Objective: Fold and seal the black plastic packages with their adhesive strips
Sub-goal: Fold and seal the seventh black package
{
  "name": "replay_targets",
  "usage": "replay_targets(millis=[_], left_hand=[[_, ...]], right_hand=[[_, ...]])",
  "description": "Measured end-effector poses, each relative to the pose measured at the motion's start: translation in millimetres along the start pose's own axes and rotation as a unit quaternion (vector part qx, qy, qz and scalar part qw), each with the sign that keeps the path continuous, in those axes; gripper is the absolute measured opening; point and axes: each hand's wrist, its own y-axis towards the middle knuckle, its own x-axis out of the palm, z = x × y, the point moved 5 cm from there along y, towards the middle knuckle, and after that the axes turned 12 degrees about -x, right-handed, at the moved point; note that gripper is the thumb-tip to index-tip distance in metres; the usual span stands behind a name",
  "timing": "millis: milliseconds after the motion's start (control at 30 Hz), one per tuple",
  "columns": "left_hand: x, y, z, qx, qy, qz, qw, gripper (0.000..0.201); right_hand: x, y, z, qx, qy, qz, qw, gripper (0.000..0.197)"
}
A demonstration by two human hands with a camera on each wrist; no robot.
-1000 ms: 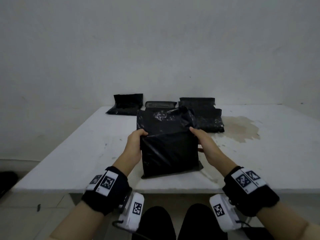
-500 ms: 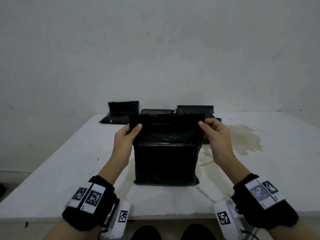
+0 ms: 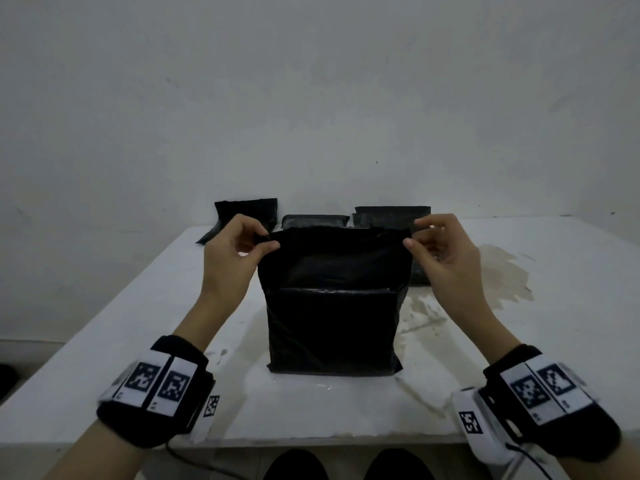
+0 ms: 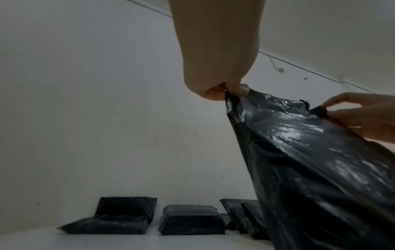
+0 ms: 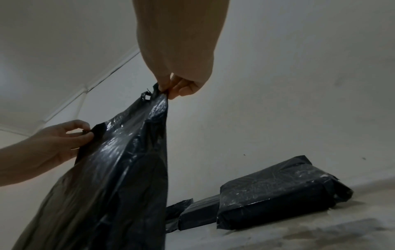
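A black plastic package [image 3: 332, 327] stands upright on the white table [image 3: 104, 358], its filled lower half bulging and its empty top flap pulled straight up. My left hand [image 3: 242, 244] pinches the flap's top left corner between thumb and forefinger. My right hand [image 3: 436, 247] pinches the top right corner the same way. The left wrist view shows the pinch of my left hand [image 4: 230, 91] on the glossy flap [image 4: 288, 128]. The right wrist view shows my right hand [image 5: 169, 91] gripping the corner of the package [image 5: 119, 169].
Several other black packages lie along the table's far edge by the wall: one at the left [image 3: 249, 216], one in the middle [image 3: 313, 221], a stack at the right [image 3: 391, 214]. A brownish stain [image 3: 502, 271] marks the table on the right.
Both hands slid up from the package's sides to its top corners and lifted the flap upright and taut. The package now stands squarer and closer to the table's front edge.
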Motion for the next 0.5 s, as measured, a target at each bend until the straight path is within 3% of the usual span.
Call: replay_targets(millis=[133,333,500], left_hand=[[-1.6,-0.6,4.5,0.073,0.057,-0.011,0.996,0.037],[-3.3,-2.8,9.5,0.222,0.174,-0.004,0.959,0.003],[-1.3,-0.8,10.9,0.226,0.187,0.017,0.956,0.024]], right_hand=[[3.5,2.0,-4.2,-0.061,-0.064,-0.042,0.995,0.014],[1.0,5.0,-5.3,-0.107,-0.121,-0.084,0.983,0.005],[3.9,8.7,-4.5,-0.133,-0.147,-0.124,0.972,0.017]])
